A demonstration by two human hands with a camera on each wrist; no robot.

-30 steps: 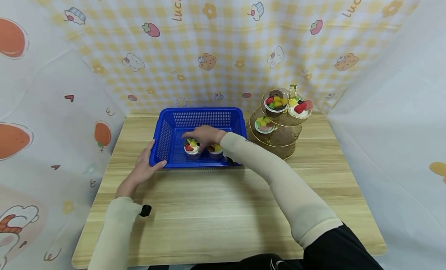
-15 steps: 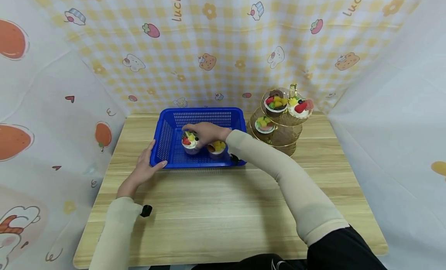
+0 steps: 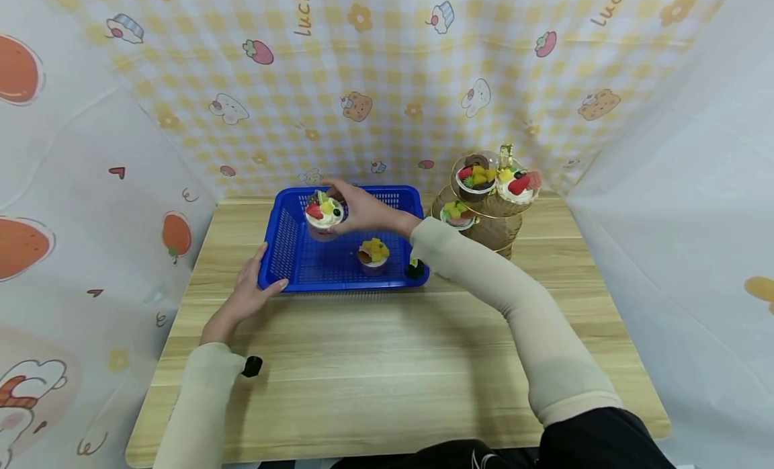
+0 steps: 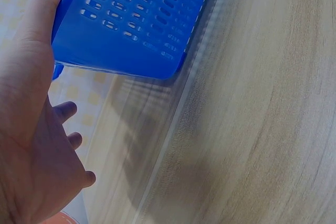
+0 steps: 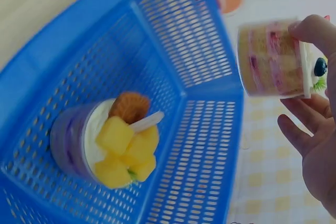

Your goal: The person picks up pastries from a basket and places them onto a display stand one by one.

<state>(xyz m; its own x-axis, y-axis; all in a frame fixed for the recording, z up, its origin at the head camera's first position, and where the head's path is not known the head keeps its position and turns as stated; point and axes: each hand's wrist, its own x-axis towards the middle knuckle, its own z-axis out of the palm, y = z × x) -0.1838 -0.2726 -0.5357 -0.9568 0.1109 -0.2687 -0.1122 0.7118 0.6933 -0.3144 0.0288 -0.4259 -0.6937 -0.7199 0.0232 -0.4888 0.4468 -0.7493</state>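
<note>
My right hand point(image 3: 361, 207) grips a clear dessert cup point(image 3: 323, 219) topped with cream, strawberry, a yellow piece and a dark berry. Pink and tan cake layers show through its side in the right wrist view, where thumb and fingers hold it near the top point(image 5: 273, 59). It is raised above the blue plastic basket point(image 3: 320, 281). Another dessert cup point(image 3: 373, 254), with mango cubes and a brown biscuit, stands inside the basket. At the basket's front left corner, my left hand point(image 3: 246, 291) holds the rim, thumb at the front and fingers along the left side.
Right of the basket stands a tiered stand point(image 3: 498, 230) with gold rims and a gold top handle. Its top tier bears fruit dessert cups point(image 3: 476, 177), and a further cup point(image 3: 457, 215) sits one tier below. A checked cloth point(image 3: 387, 119) hangs behind the wooden table point(image 3: 363, 375).
My right hand has taken hold of the strawberry-topped dessert cup and lifted it up and toward the back of the basket. The left hand has stayed at the basket's corner.
</note>
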